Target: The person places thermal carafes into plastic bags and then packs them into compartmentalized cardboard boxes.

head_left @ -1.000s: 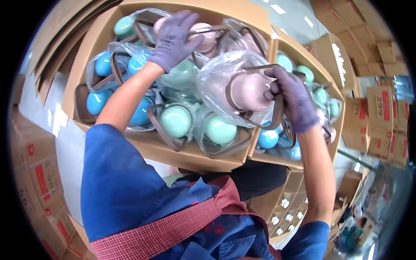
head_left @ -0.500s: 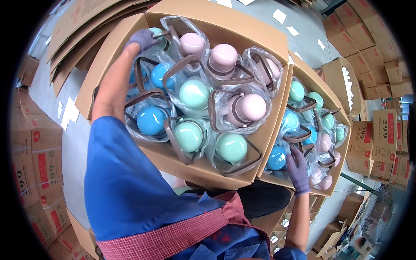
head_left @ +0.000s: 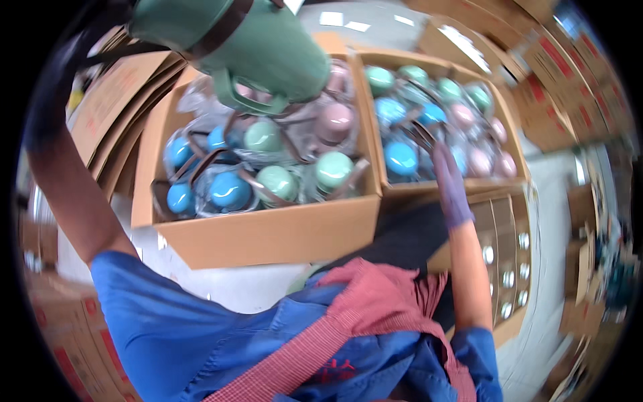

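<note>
A large green vacuum jug [head_left: 268,50] with a side handle and a dark brown band hangs tilted above the left carton, close to the camera. My left hand [head_left: 63,74], mostly lost in the dark rim, is shut on its brown carry handle [head_left: 130,50]. My right hand [head_left: 453,184], in a purple glove, reaches into the right carton. Its fingertips meet brown handles [head_left: 420,136] beside a blue jug [head_left: 402,159]; blur hides whether the fingers close on them. Blue jugs [head_left: 230,191], green jugs [head_left: 276,182] and pink jugs [head_left: 333,122] in clear bags fill the left carton.
The left carton [head_left: 268,234] and right carton [head_left: 450,191] stand side by side. Flattened cardboard [head_left: 110,120] leans at the left. A divided box [head_left: 512,254] with silvery round tops is near my right arm. Stacked cartons [head_left: 559,80] stand at far right.
My left hand has lifted the green jug out of the left carton's far left corner, up toward the camera. My right hand has moved forward onto handles in the right carton. The view has shifted.
</note>
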Available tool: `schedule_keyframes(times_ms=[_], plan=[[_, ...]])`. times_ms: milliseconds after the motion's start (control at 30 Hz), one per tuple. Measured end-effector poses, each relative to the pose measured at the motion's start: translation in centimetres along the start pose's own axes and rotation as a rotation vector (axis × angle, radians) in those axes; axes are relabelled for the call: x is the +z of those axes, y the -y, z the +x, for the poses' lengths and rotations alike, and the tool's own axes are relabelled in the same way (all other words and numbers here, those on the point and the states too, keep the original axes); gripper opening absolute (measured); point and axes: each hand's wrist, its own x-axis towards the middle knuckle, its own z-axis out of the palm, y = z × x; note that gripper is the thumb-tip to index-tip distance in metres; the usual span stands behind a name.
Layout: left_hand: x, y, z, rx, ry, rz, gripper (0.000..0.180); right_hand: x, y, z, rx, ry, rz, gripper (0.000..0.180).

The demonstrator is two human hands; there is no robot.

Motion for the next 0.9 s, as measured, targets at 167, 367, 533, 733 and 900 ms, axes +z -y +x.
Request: schedule_keyframes(times_ms=[167,367,533,733,900], plan=[[20.2,-4.5,-7.0,1.020,0.249,0.028,0.039,-18.0,-3.4,2.8,-0.081,-0.204,0.611,0.079],[41.9,-11.3,-18.9,1.346,1.091,-0.536,0.039,-38.0,-9.6,-8.2,-0.096,-0.803,-0.399,0.047],[52.4,-22.5,-12.3,0.826,0.809,-0.883,0.049,-28.5,-7.7,-16.5,-0.347,-0.960,-0.346,0.029],[54.1,-30.7,-15.1,0.834,1.240,-1.110,0.086,-35.4,-10.7,-20.5,-0.233,-0.844,-0.316,0.052],[62.2,-30.0,-11.9,0.747,1.316,-0.994,0.062,-35.7,-7.7,-19.0,-0.382,-0.679,0.192,0.044]])
